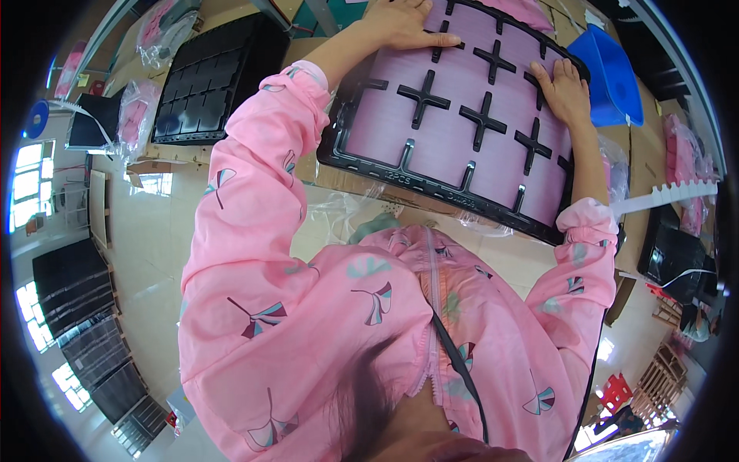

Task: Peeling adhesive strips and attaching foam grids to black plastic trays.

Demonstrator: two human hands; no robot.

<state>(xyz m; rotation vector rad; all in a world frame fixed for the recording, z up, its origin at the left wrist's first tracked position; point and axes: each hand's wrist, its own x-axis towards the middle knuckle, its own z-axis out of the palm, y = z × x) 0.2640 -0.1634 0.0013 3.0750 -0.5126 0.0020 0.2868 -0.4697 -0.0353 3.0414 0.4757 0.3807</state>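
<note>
A black plastic tray (435, 187) with plus-shaped dividers lies in front of me, tilted in view. Pink, smooth-looking material (445, 142) shows between the dividers; whether it is film or foam I cannot tell. At the tray's far left part rests my left hand (396, 27), open, its thumb stretched out beside a divider. My right hand (566, 88) lies on the tray's right side, fingers apart and open, near the far right corner. Neither hand grips anything visible. The left fingertips run up to the top edge of view.
A stack of black trays (202, 96) stands at left on the bench. Beyond my right hand sits a blue bin (606, 75). Pink pieces in clear plastic lie at left (137, 115) and right (681, 165). Black stacks (77, 281) stand on the floor at far left.
</note>
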